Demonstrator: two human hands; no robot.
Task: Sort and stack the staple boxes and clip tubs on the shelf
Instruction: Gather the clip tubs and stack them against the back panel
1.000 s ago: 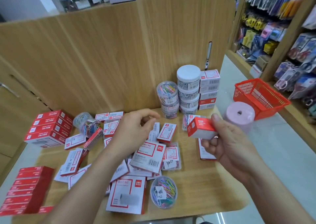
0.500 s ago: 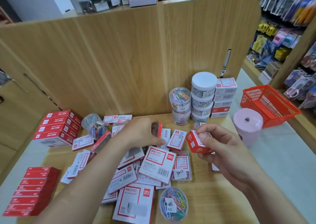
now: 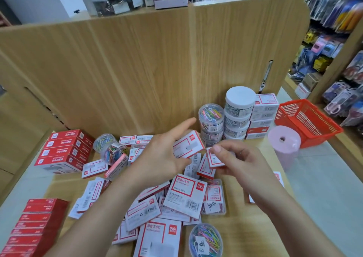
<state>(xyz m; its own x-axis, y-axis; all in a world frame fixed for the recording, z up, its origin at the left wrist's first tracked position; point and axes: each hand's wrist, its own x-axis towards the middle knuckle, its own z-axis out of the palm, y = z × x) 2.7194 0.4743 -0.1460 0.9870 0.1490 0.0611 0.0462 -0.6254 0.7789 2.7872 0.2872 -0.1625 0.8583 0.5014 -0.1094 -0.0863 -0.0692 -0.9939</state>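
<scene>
From my head camera: my left hand [image 3: 163, 156] has come up off the pile with a flat staple box [image 3: 187, 146] pinched between thumb and fingers. A second ago it was only reaching into the scatter. My right hand [image 3: 241, 164] keeps its hold on a smaller box [image 3: 215, 157], now drawn in until the two nearly meet; blur hides whether they touch. I judge I'm pairing them for a stack. Loose staple boxes [image 3: 185, 195] and clip tubs [image 3: 205, 239] still cover the shelf [image 3: 255, 227]; tidy stacks [image 3: 238, 115] stand at the back.
</scene>
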